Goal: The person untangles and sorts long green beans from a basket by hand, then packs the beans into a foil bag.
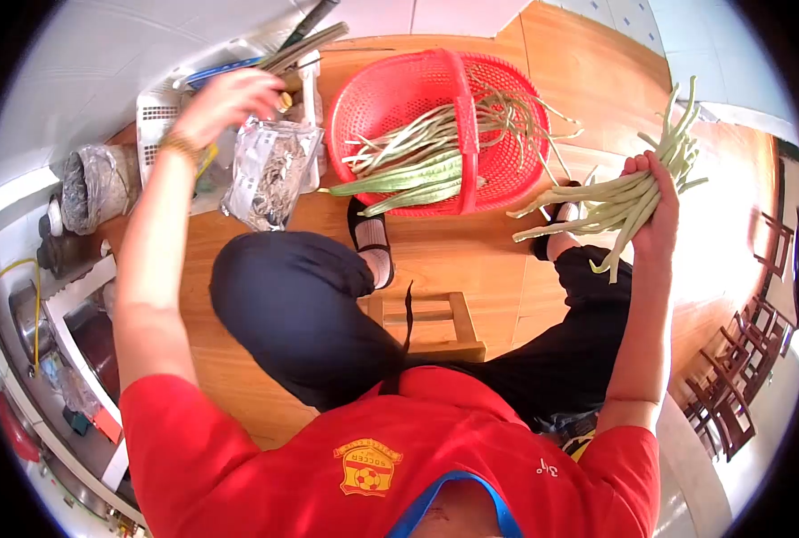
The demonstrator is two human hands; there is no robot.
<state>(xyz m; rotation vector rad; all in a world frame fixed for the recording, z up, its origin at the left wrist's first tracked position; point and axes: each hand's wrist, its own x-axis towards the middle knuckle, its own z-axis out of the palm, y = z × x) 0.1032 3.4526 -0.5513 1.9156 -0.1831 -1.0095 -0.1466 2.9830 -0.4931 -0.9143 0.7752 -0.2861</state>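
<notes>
My right hand (658,215), raised at the right, is closed around a bunch of long green beans (616,199) whose ends stick out on both sides. Over at the left, my left hand (225,103) hovers above a white plastic basket (155,117), its fingers apart and slightly bent. Just below these fingers lies a clear packet of dried greyish food (272,175). Between my hands a red plastic basket (390,85) with a handle sits on the floor. It holds more long beans (415,139) and ridged green gourds (422,179).
Sticks or a bundle of dry stalks (305,49) lean across the white basket. A wrapped bag (99,186) stands at the left by an open shelf (81,305). A small wooden stool (465,327) is between my legs. Wooden chairs (727,394) stand at the far right.
</notes>
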